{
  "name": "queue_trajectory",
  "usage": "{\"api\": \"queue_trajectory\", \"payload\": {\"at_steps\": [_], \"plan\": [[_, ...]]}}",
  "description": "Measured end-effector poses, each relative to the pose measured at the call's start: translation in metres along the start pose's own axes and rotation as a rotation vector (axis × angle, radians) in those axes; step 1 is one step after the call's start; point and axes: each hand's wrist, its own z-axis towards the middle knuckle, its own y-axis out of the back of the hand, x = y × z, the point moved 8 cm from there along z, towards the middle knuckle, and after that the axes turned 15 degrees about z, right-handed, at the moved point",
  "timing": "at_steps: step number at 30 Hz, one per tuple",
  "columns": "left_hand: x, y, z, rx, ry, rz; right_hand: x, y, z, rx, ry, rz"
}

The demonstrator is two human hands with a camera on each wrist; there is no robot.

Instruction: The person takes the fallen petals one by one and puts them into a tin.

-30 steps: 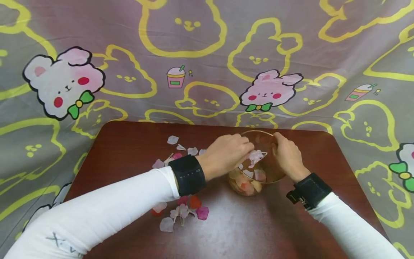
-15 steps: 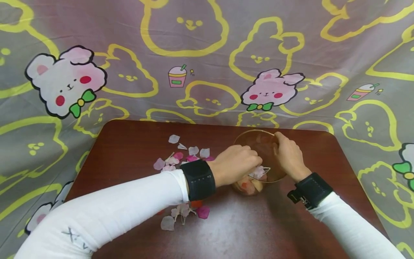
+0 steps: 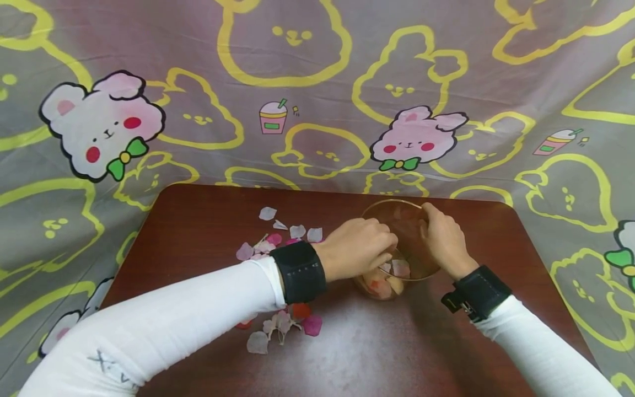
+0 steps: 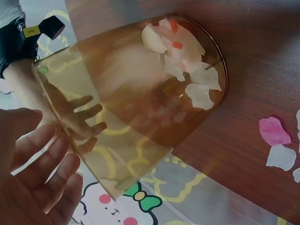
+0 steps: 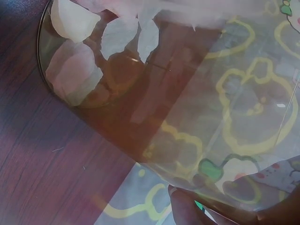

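Note:
A transparent amber container (image 3: 414, 242) with a thin gold rim stands on the table. Pale and peach petals (image 4: 197, 77) lie at its bottom, and a blurred pale shape shows inside its wall in both wrist views. At the rim, my right hand (image 3: 446, 240) grips the container, thumb on one side of the wall and fingers on the other. My left hand (image 3: 357, 248) hovers over the near left part of the mouth. In the left wrist view its fingers (image 4: 51, 154) are loosely bent beside the rim, holding nothing.
Loose white and pink petals (image 3: 268, 213) are scattered left of the container on the brown table (image 3: 208, 215). Closer to me lie a pale flower cluster (image 3: 281, 322) and a magenta petal (image 3: 312, 325). A printed curtain (image 3: 317, 154) hangs behind the table.
My left hand carried a pale flower cluster over the container's mouth, lowered it inside, and has let it go. It has since drawn slightly back left. The right hand keeps its grip.

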Motion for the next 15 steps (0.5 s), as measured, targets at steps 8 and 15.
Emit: {"api": "queue_trajectory", "payload": {"at_steps": [8, 15], "plan": [[0.028, 0.007, -0.016, -0.034, 0.08, -0.083, -0.002, 0.0, -0.001, -0.007, 0.004, -0.002], [0.066, 0.005, -0.05, -0.099, 0.222, -0.221, -0.001, 0.002, 0.0, -0.006, -0.009, -0.003]]}}
